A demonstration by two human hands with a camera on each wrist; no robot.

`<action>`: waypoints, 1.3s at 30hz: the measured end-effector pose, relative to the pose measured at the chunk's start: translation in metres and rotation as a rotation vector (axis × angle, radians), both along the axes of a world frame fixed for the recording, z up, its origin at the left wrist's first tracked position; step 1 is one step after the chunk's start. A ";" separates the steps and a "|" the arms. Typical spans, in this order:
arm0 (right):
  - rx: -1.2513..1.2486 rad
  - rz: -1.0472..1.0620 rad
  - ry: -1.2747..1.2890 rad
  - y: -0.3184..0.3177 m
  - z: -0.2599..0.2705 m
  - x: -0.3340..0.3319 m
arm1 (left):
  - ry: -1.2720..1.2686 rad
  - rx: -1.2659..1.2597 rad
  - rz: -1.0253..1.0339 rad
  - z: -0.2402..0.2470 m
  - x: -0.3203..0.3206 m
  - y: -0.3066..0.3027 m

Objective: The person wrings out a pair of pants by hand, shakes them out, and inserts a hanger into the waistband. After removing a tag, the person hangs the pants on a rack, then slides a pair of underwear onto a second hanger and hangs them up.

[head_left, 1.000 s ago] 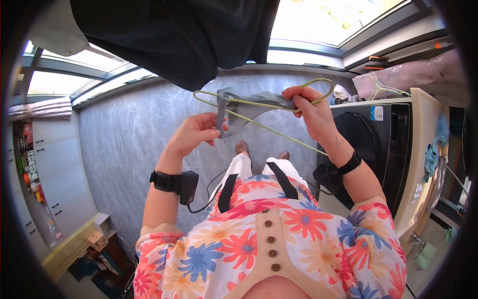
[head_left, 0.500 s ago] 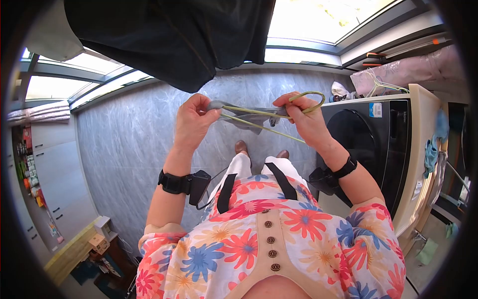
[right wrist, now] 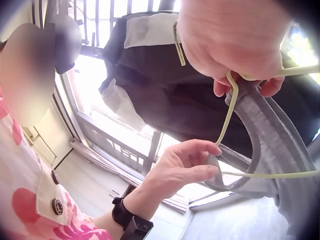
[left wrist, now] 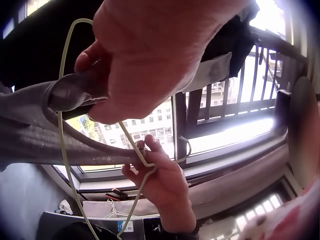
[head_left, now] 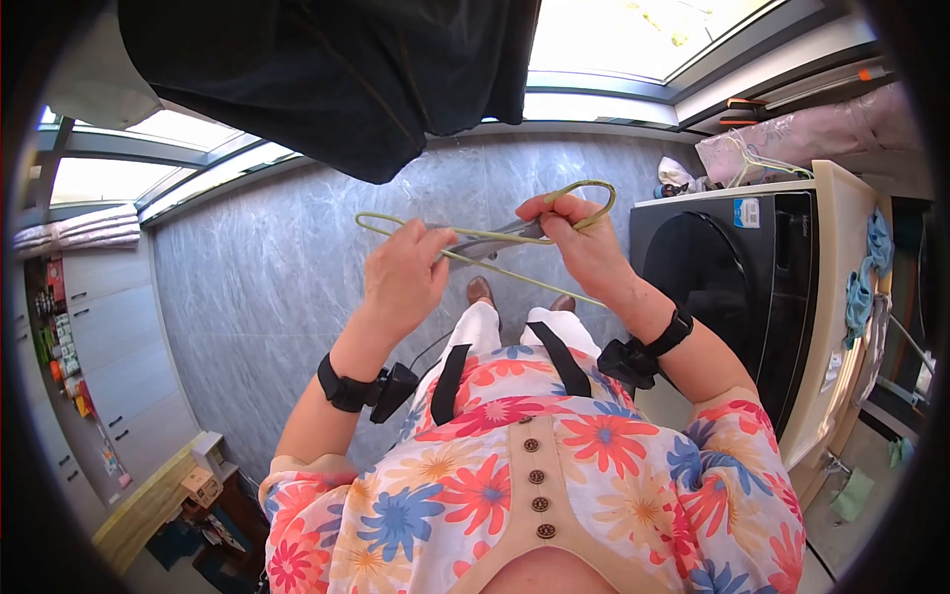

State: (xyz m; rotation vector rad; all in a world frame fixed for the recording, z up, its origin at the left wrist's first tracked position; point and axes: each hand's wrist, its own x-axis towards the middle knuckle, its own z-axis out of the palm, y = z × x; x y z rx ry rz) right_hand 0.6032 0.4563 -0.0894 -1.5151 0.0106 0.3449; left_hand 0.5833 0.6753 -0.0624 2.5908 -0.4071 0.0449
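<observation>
Both hands are raised in front of the body with a thin yellow-green clothes hanger (head_left: 485, 235) and a grey stretchy garment (right wrist: 272, 135). My right hand (head_left: 591, 252) grips the hanger just below its hook, with an edge of the garment pinched in the same fingers. My left hand (head_left: 401, 282) pinches another part of the garment's edge between thumb and fingers, beside the hanger's far corner. That corner loop sticks out bare past the left hand in the head view. In the left wrist view the garment (left wrist: 30, 110) stretches between the hands, overlapping the hanger wire.
A large dark garment (head_left: 327, 79) hangs ahead at the upper left, in front of the windows. On the right stands a black front-loading washing machine (head_left: 712, 267), with more hangers (head_left: 752, 163) lying on top. Cabinets (head_left: 109, 337) line the left side.
The left hand went up to the hanger's corner with the garment, then came back down and right, leaving the corner bare. The right hand shifted left with the hanger.
</observation>
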 end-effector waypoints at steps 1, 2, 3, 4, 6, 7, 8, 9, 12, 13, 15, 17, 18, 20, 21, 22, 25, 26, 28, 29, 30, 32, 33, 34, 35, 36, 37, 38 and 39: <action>0.012 0.020 -0.013 0.001 0.003 0.001 | 0.162 -0.073 -0.030 0.003 -0.002 0.002; 0.022 0.039 -0.024 0.001 0.006 0.001 | 0.163 -0.073 -0.029 0.004 -0.001 0.006; 0.020 0.041 -0.024 0.002 0.008 0.003 | 0.131 -0.098 -0.033 0.004 0.001 0.011; 0.007 0.065 -0.045 0.004 0.010 0.005 | 0.099 -0.123 -0.037 0.005 0.004 0.015; -0.008 0.096 -0.069 0.006 0.015 0.009 | -0.094 -0.061 -0.044 0.008 0.015 0.021; -0.002 0.116 -0.075 0.008 0.018 0.011 | -0.284 0.004 -0.053 0.010 0.021 0.023; 0.003 0.139 -0.079 0.010 0.021 0.012 | -0.285 0.002 -0.046 0.011 0.027 0.023; 0.000 0.146 -0.080 0.012 0.026 0.012 | -0.284 0.017 -0.121 0.012 0.032 0.022; -0.005 0.119 -0.091 0.016 0.033 0.015 | -0.063 0.020 -0.167 0.010 0.041 0.027; -0.023 0.134 -0.109 0.013 0.032 0.017 | 0.162 0.008 -0.149 0.010 0.042 0.028; -0.046 0.145 -0.126 0.003 0.033 0.023 | 0.173 -0.052 -0.155 0.014 0.042 0.030; 0.028 0.172 0.068 -0.011 0.037 0.030 | 0.187 -0.106 -0.162 0.020 0.041 0.031; 0.028 0.168 0.068 -0.018 0.037 0.033 | 0.136 -0.089 -0.162 0.022 0.040 0.032; -0.018 0.307 0.100 -0.035 0.036 0.040 | 0.084 -0.073 -0.165 0.027 0.039 0.033; 0.069 0.321 0.178 -0.046 0.032 0.044 | 0.096 -0.059 -0.125 0.029 0.039 0.035; 0.068 0.320 0.177 -0.058 0.026 0.048 | 0.108 -0.045 -0.084 0.031 0.039 0.037; 0.078 0.117 0.254 -0.092 0.010 0.056 | 0.139 -0.150 0.000 0.036 0.039 0.051; -0.006 0.094 0.320 -0.102 0.006 0.057 | 0.139 -0.152 -0.005 0.040 0.037 0.051; -0.096 0.065 0.386 -0.108 0.001 0.054 | 0.128 -0.222 -0.005 0.049 0.032 0.050; -0.188 0.176 0.434 -0.106 -0.001 0.053 | 0.128 -0.225 -0.012 0.052 0.031 0.048; -0.279 0.287 0.484 -0.103 -0.004 0.050 | 0.101 -0.193 -0.038 0.055 0.029 0.046; -0.587 0.467 0.359 -0.106 -0.021 0.046 | 0.073 -0.165 -0.072 0.062 0.026 0.043; -0.694 0.592 0.276 -0.114 -0.038 0.043 | 0.064 -0.169 -0.089 0.065 0.023 0.042; -0.799 0.719 0.192 -0.123 -0.051 0.042 | 0.058 -0.172 -0.104 0.067 0.021 0.041; -0.891 0.798 0.165 -0.121 -0.043 0.039 | 0.061 -0.177 -0.107 0.070 0.018 0.042; -0.894 0.795 0.173 -0.119 -0.035 0.038 | 0.038 -0.163 -0.103 0.073 0.017 0.045; -0.805 0.635 0.386 -0.118 -0.026 0.038 | 0.013 -0.150 -0.099 0.075 0.015 0.048; -0.709 0.468 0.588 -0.119 -0.019 0.038 | 0.016 -0.159 -0.102 0.074 0.014 0.052; -0.506 0.348 0.628 -0.125 -0.012 0.037 | 0.019 -0.166 -0.065 0.074 0.013 0.057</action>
